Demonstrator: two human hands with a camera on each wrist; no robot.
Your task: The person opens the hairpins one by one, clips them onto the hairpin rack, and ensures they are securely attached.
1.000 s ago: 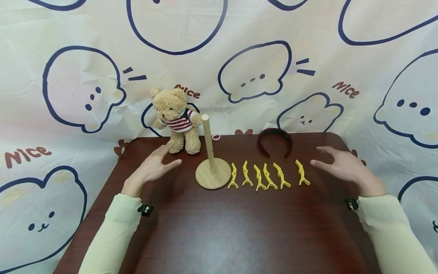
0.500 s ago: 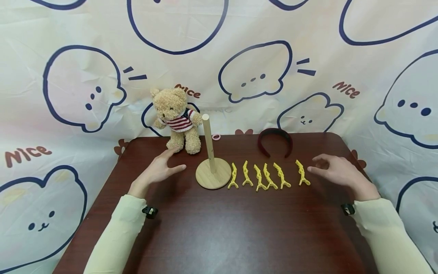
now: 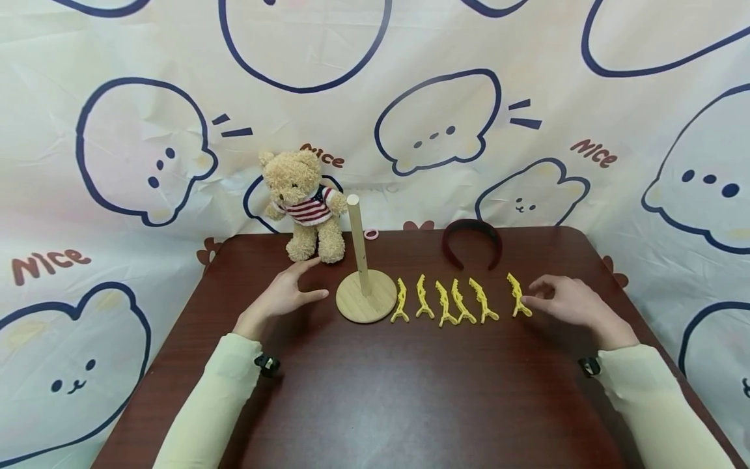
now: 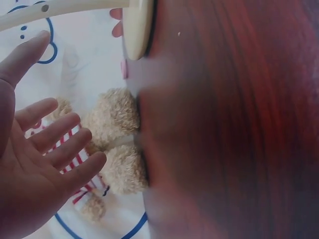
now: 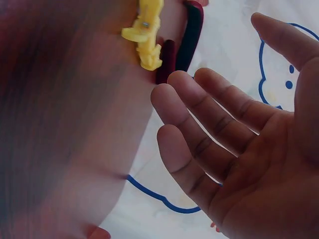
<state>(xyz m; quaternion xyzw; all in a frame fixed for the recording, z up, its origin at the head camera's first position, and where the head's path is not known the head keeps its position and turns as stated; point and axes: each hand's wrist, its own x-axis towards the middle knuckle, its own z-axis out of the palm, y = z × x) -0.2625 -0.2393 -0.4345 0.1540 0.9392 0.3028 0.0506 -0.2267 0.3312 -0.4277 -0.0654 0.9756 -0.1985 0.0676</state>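
My left hand (image 3: 280, 296) hovers over the table left of a round-based wooden stand (image 3: 366, 306), thumb and fingers spread, holding nothing. Just beyond its fingertips a teddy bear (image 3: 305, 208) in a striped shirt stands against the backdrop; the left wrist view shows the bear's feet (image 4: 124, 169) past the open palm. On the right, my right hand (image 3: 565, 303) is beside the rightmost yellow hair clip (image 3: 517, 296), with nothing in its fingers. In the right wrist view that yellow clip (image 5: 148, 40) lies apart from the extended fingers (image 5: 174, 149).
Several more yellow clips (image 3: 444, 305) lie in a row right of the stand. Behind them sits a dark red headband (image 3: 451, 251). A small pink ring (image 3: 372, 234) is at the table's back edge. A printed cloth (image 3: 433, 195) hangs behind the brown table (image 3: 387, 391).
Both hands have moved inward: the left hand right and slightly nearer, toward the stand, the right hand left and slightly nearer, toward the rightmost clip. The objects on the table have stayed put.
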